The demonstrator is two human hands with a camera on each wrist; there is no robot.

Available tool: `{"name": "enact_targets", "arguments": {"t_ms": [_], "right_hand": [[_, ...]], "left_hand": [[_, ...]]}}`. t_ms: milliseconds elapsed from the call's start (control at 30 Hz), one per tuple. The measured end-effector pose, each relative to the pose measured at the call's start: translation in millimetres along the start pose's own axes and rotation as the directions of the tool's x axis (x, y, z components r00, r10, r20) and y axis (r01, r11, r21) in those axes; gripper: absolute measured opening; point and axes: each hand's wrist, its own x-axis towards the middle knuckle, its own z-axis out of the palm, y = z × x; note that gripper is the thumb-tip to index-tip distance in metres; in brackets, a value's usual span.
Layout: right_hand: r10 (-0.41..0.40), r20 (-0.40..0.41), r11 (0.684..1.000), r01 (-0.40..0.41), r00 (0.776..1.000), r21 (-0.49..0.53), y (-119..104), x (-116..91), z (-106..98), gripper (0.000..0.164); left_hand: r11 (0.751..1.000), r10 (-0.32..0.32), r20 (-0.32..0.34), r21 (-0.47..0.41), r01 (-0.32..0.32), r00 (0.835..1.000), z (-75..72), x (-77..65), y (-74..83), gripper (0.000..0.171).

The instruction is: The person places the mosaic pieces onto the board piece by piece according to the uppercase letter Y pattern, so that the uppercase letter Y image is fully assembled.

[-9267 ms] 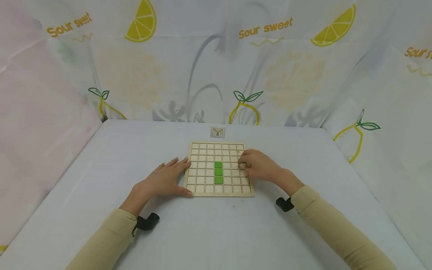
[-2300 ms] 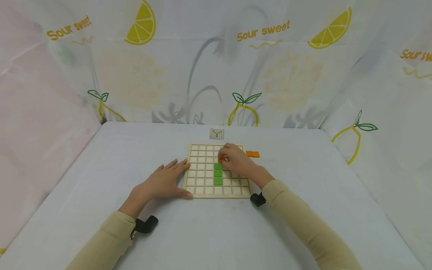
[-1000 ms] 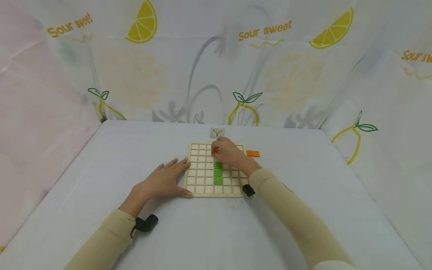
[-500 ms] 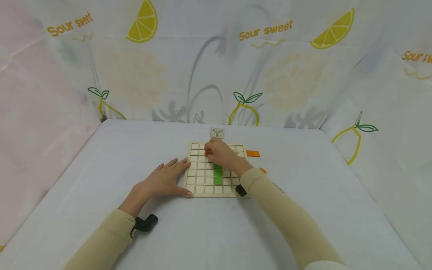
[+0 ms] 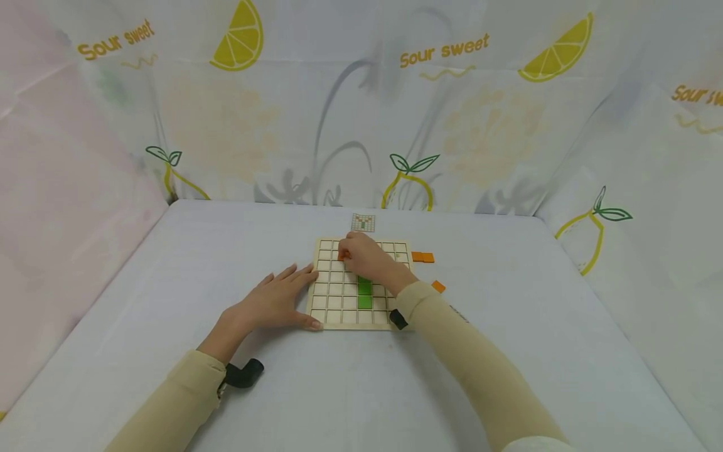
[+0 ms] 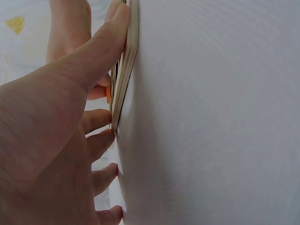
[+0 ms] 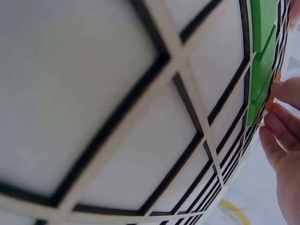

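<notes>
A pale wooden grid board point(image 5: 336, 316) lies on the white table, with green square tiles point(image 5: 365, 290) in a column along its middle. My right hand point(image 5: 369, 258) pinches an orange square tile point(image 5: 342, 256) over a cell in the board's upper left part. The right wrist view shows that orange tile point(image 7: 271, 99) between thumb and fingers, beyond the green tiles. My left hand point(image 5: 277, 300) is spread at the board's left side, fingertips by the edge and thumb on the near left corner. Part of the board's top is hidden behind the right hand.
Two orange tiles point(image 5: 422, 257) lie side by side off the board's right edge, with another orange tile point(image 5: 438, 287) nearer, by the right sleeve. Behind the board is a small pattern card point(image 5: 363, 222). Printed fabric walls point(image 5: 316, 125) enclose the table's back and sides.
From the board's right edge, my right hand has travelled left past the green column with an orange tile. The moving sleeve has uncovered another orange tile. My left hand stays put.
</notes>
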Motion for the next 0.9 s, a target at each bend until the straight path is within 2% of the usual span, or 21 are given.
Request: {"name": "enact_targets", "arguments": {"t_ms": [133, 500, 900], "right_hand": [[-0.012, 0.012, 1.000, 0.012, 1.000, -0.012, -1.8, 0.2, -1.4, 0.014], [-0.103, -0.021, 0.992, 0.101, 0.995, -0.072, -5.7, -3.6, -2.2, 0.023], [-0.081, 0.023, 0.992, 0.083, 0.996, -0.100, -4.2, -4.8, 0.5, 0.032]], "left_hand": [[1.000, 0.006, -0.007, 0.002, -0.006, 1.000, 0.0, -0.3, 0.4, 0.112], [1.000, 0.000, -0.003, 0.002, 0.000, 1.000, -0.5, -0.9, 1.3, 0.113], [1.000, -0.002, -0.002, 0.003, 0.002, 1.000, -2.4, -1.6, 2.4, 0.110]]}}
